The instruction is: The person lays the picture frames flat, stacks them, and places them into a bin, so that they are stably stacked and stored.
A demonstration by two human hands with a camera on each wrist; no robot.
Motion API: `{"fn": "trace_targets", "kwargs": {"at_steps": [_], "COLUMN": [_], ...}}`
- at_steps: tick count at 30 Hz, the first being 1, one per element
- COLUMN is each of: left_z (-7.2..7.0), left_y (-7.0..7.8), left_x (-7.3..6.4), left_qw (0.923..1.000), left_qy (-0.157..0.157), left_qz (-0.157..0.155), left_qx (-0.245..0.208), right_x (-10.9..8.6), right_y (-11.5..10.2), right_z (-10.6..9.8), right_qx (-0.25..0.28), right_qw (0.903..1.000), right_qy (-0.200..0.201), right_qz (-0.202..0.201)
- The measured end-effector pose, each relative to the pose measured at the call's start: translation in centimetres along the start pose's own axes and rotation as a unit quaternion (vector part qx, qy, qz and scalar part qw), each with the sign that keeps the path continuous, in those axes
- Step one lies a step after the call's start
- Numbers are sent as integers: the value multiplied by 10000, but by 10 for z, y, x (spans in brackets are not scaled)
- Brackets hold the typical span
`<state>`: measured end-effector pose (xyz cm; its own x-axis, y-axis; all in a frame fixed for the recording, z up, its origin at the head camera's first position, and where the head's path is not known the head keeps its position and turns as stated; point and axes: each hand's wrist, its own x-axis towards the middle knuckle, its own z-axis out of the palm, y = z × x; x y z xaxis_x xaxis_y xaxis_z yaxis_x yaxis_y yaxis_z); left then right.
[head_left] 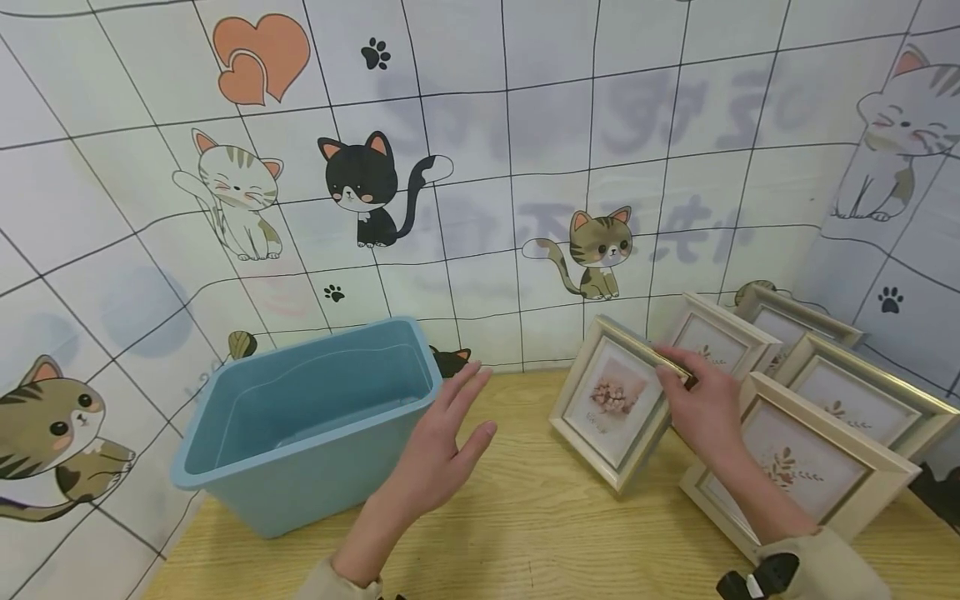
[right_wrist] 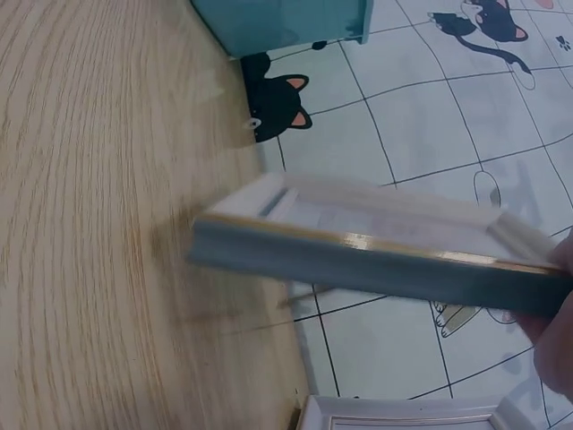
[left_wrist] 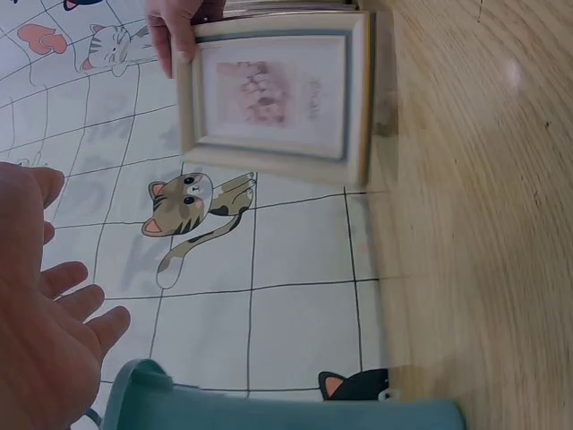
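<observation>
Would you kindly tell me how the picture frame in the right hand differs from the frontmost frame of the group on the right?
The right hand grips the held frame; no hand grips the front frame. The held frame shows a pinkish flower cluster, the front frame a reddish-brown sprig. The held frame is portrait-shaped, the front frame landscape-shaped. Both have pale borders.

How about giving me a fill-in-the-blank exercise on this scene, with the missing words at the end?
1. While the right hand grips a picture frame, the left hand holds ____.
2. In the head view, the plastic bin stands on the ____ side of the image.
3. Besides the gripped one, the head view shows ____ other picture frames.
4. The cartoon animals on the wall covering are all ____.

Missing words: nothing; left; four; cats.
</observation>
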<state>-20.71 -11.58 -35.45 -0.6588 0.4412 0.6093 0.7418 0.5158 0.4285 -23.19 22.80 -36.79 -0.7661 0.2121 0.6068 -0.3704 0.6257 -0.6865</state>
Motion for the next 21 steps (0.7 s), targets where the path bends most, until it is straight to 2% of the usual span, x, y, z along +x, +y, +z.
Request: {"fn": "trace_targets", "kwargs": {"at_steps": [4, 10, 18, 21], "left_z": [11, 21, 26, 27], "left_y": [-2, -5, -7, -5], "left_x": [9, 21, 31, 34], "left_qw": [9993, 9956, 9824, 9766], "left_qy": [-31, -39, -125, -158], "left_qz": [-146, -251, -196, -73], "left_qx": [-347, -900, -1852, -2144], "right_x": [0, -1, -2, -3], "right_y": [-1, -5, -19, -25], "right_z": [1, 0, -5, -7], "right_qx": [500, 1206, 2011, 2250], "right_qw": [9987, 9927, 9793, 9738], "right_qy": [83, -11, -220, -315], "right_qz": [45, 42, 26, 36]}}
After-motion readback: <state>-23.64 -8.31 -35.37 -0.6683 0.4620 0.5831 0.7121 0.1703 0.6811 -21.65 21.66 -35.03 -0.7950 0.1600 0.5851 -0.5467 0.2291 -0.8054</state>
